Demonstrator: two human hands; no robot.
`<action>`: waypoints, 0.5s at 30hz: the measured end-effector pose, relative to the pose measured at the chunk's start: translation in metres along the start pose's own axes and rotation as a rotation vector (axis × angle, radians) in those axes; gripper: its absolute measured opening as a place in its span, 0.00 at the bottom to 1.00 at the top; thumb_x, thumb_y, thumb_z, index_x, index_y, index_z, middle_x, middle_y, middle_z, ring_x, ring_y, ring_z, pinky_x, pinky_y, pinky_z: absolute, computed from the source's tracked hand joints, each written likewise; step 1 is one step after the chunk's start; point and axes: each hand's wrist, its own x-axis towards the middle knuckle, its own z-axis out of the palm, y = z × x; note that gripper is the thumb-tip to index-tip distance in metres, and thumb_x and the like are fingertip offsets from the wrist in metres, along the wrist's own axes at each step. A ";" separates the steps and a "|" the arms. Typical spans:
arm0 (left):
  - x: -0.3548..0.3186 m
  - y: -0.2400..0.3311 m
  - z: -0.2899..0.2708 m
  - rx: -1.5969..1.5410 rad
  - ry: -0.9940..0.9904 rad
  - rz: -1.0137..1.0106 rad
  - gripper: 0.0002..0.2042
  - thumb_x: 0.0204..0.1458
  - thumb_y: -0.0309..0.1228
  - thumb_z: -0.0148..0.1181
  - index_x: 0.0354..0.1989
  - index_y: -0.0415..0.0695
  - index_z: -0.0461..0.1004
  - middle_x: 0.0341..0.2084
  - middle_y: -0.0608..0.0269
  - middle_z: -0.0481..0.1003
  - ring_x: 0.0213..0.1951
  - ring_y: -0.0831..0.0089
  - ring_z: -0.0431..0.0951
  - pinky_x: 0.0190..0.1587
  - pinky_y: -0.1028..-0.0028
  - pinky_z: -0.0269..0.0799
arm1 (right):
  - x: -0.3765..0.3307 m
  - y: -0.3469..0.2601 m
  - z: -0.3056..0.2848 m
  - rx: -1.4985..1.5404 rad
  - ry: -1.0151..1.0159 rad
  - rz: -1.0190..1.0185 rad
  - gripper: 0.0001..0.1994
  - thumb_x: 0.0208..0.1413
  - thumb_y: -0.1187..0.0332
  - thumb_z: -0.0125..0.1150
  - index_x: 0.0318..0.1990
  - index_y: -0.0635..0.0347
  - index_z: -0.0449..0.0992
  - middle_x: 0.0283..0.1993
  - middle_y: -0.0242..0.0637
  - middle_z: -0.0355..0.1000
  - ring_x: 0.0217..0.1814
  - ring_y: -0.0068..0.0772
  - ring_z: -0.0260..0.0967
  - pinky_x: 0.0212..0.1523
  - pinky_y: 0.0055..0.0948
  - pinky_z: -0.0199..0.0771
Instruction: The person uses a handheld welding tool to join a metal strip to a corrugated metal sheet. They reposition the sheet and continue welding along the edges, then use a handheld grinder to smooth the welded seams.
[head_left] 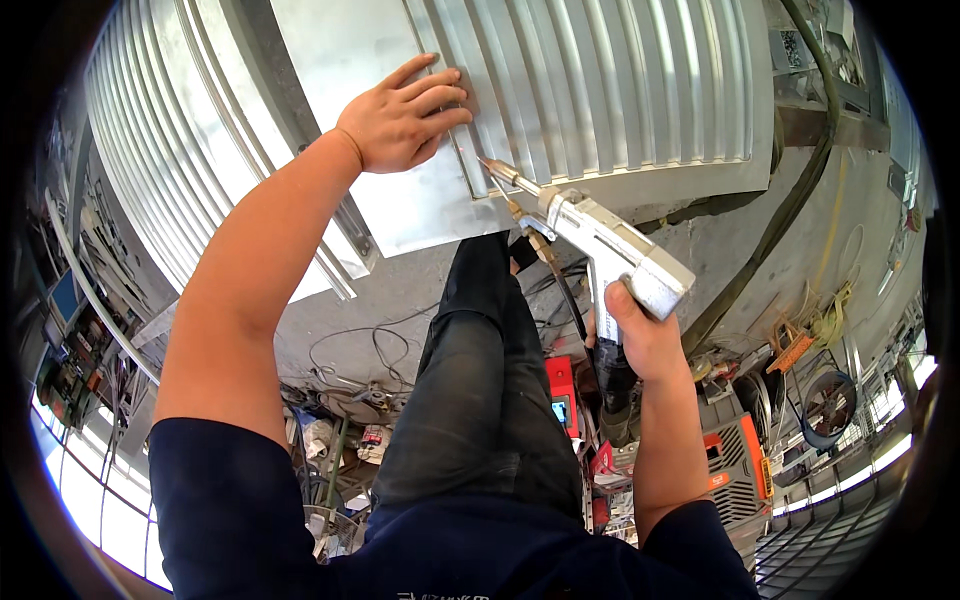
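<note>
My left hand point(408, 115) lies flat, fingers spread, on a shiny sheet-metal panel point(340, 60). Its fingertips reach a seam where this smooth sheet meets a ribbed metal panel point(600, 90). In my right hand point(640, 335) is the pistol-style handle of a silver hand-held welding gun point(615, 240), with black wrapping low on the grip. The gun tilts up and to the left. Its brass-coloured nozzle point(508, 173) points at the seam's near end, just below my left fingers; whether the tip touches the metal I cannot tell. A thin wire-feed tube point(540, 245) runs up beneath the nozzle.
Another ribbed metal panel point(150, 130) stands at the left. A thick dark hose point(800, 190) curves down the right side. Cables point(370, 335) lie on the concrete floor. Near my legs are a red box with a screen point(562, 395) and an orange-and-grey machine point(735, 460).
</note>
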 end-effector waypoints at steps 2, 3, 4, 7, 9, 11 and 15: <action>0.002 0.001 0.000 -0.017 0.020 0.007 0.17 0.49 0.31 0.59 0.50 0.56 0.74 0.52 0.68 0.70 0.65 0.69 0.63 0.74 0.57 0.47 | 0.007 0.000 0.010 -0.002 -0.006 -0.042 0.19 0.60 0.56 0.63 0.46 0.65 0.71 0.26 0.32 0.70 0.23 0.23 0.68 0.24 0.27 0.71; 0.002 0.001 0.000 -0.018 0.024 0.009 0.17 0.49 0.30 0.59 0.50 0.56 0.74 0.52 0.68 0.71 0.64 0.69 0.63 0.74 0.57 0.48 | 0.010 0.001 0.013 -0.008 -0.012 -0.058 0.19 0.60 0.56 0.63 0.45 0.65 0.71 0.26 0.32 0.70 0.22 0.23 0.68 0.23 0.27 0.71; 0.001 0.001 0.001 -0.019 0.028 0.010 0.17 0.49 0.30 0.59 0.50 0.56 0.74 0.52 0.68 0.71 0.64 0.69 0.64 0.74 0.58 0.48 | 0.013 0.001 0.014 -0.014 -0.019 -0.073 0.19 0.60 0.56 0.63 0.45 0.65 0.71 0.26 0.32 0.70 0.22 0.23 0.68 0.23 0.26 0.71; -0.001 0.002 0.002 -0.018 0.049 0.007 0.17 0.49 0.30 0.59 0.50 0.56 0.74 0.51 0.68 0.71 0.64 0.69 0.64 0.73 0.58 0.48 | 0.018 0.004 0.020 -0.046 -0.002 -0.068 0.20 0.60 0.52 0.61 0.42 0.63 0.71 0.23 0.35 0.70 0.21 0.25 0.68 0.23 0.27 0.70; -0.002 0.002 0.003 -0.017 0.046 0.007 0.17 0.49 0.29 0.59 0.50 0.55 0.74 0.52 0.68 0.71 0.64 0.69 0.64 0.73 0.58 0.49 | 0.020 0.004 0.022 -0.069 -0.010 -0.073 0.21 0.60 0.50 0.61 0.41 0.62 0.71 0.22 0.36 0.71 0.20 0.26 0.69 0.23 0.27 0.70; -0.003 0.002 0.003 -0.005 0.036 0.005 0.17 0.49 0.29 0.58 0.50 0.56 0.74 0.52 0.68 0.71 0.64 0.70 0.63 0.74 0.58 0.48 | 0.021 0.007 0.022 -0.079 -0.015 -0.075 0.21 0.59 0.49 0.61 0.41 0.62 0.71 0.22 0.36 0.71 0.20 0.27 0.69 0.22 0.27 0.70; -0.003 0.003 0.002 0.040 0.004 -0.012 0.17 0.51 0.30 0.56 0.52 0.56 0.73 0.54 0.68 0.70 0.65 0.71 0.62 0.75 0.60 0.46 | 0.023 0.011 0.021 -0.002 -0.009 -0.088 0.20 0.59 0.53 0.64 0.43 0.63 0.71 0.25 0.31 0.68 0.21 0.23 0.68 0.21 0.26 0.70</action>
